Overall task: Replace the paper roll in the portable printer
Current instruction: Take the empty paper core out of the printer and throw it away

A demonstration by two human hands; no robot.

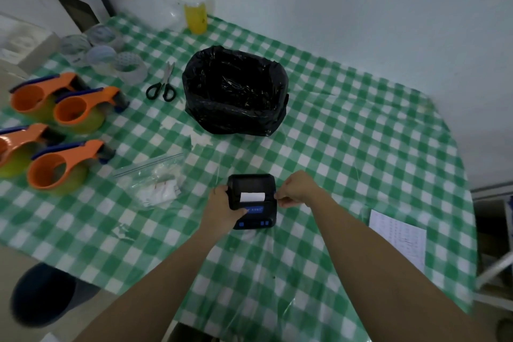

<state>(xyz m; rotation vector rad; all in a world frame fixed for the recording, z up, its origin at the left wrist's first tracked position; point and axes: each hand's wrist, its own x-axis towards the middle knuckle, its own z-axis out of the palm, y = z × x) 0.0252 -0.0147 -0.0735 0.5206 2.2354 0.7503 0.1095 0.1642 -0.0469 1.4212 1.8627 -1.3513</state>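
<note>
A small black portable printer (251,183) with blue buttons lies flat on the green checked tablecloth (347,164), near the table's front middle. A short strip of white paper (252,197) sticks out of its slot. My left hand (223,207) grips the printer's left side, thumb lying over the front panel. My right hand (298,189) is curled against the printer's right edge, fingertips pinched at its side. Whether the lid is latched cannot be told.
A bin lined with a black bag (236,89) stands behind the printer. Scissors (163,83), several orange tape dispensers (61,166), tape rolls (130,66) and a clear zip bag (155,183) lie at the left. A printed sheet (397,236) lies at the right.
</note>
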